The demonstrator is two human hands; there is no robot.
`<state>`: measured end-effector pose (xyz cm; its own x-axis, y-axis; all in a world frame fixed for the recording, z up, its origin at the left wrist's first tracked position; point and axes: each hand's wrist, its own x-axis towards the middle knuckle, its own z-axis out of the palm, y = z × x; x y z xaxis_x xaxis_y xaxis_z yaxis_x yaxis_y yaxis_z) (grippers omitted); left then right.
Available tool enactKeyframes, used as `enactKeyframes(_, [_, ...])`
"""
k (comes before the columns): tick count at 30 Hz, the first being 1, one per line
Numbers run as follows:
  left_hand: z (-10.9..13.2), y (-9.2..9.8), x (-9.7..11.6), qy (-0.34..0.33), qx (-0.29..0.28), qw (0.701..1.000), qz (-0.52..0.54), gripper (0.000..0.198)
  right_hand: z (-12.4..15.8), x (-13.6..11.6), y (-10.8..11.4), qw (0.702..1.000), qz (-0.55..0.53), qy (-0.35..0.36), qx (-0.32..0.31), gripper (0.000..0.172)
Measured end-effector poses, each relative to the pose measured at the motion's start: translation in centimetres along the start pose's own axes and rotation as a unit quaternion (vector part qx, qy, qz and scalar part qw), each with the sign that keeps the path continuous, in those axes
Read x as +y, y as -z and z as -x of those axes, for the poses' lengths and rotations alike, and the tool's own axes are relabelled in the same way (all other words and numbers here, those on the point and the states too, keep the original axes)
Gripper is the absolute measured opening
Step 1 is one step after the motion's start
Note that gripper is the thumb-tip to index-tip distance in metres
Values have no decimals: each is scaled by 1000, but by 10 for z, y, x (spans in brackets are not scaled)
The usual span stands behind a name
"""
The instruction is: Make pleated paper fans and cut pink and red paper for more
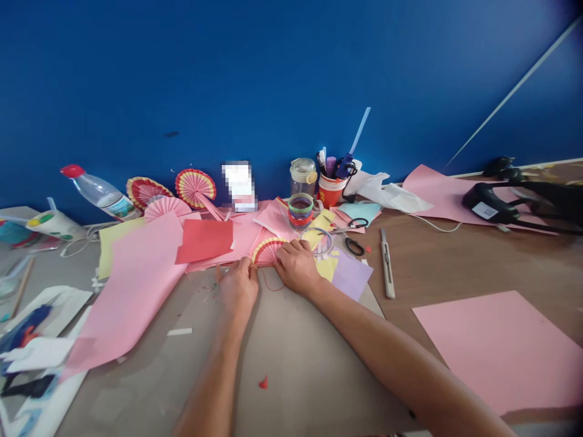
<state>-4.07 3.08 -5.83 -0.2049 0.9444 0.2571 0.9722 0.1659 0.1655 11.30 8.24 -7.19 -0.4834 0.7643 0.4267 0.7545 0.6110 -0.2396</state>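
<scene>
A half-round pleated paper fan (268, 250), pink with a red and yellow rim, stands spread between my hands. My left hand (239, 284) is closed at its left end, with thumb and forefinger pinched together. Bent fingers of my right hand (297, 264) press over its right side and hide that end. A thin red string (273, 289) hangs in a loop below the fan. Behind it lie pink paper sheets and a red sheet (206, 241). Rolls of coloured tape (300, 211) and a clear tape roll (324, 241) sit just past my right hand.
Scissors (354, 245) and a grey utility knife (387, 264) lie to the right, near a large pink sheet (501, 346). Finished round fans (195, 188), a tilted bottle (102, 193), a phone (240, 186) and a pen cup (331, 190) line the blue wall.
</scene>
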Motion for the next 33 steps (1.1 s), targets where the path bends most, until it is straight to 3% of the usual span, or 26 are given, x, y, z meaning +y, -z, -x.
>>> enactKeyframes(6, [1, 6, 1, -45, 23, 998, -34, 15, -1, 5, 12, 998, -65, -13, -5, 20])
enactKeyframes(13, [1, 6, -5, -37, 72, 997, -16, 17, 4, 27, 42, 996, -88, 1, -2, 31])
enactKeyframes(17, [3, 5, -7, -38, 87, 995, -13, 18, 6, 24, 38, 1000, -29, -1, -4, 28])
enactKeyframes(20, [4, 4, -9, -40, 93, 995, 5, 17, 5, 20, 26, 1000, -11, -3, 8, 10])
enactKeyframes(24, [5, 4, -11, -49, 105, 993, 38, 14, 2, 19, 18, 999, 1, 12, 47, 17])
enactKeyframes(29, [7, 3, -9, -54, 144, 984, 86, 14, 1, 16, 24, 994, 9, 3, 109, 16])
enactKeyframes(33, [8, 6, -5, -56, 167, 979, 102, 17, 1, 15, 32, 994, -5, 11, 112, 10])
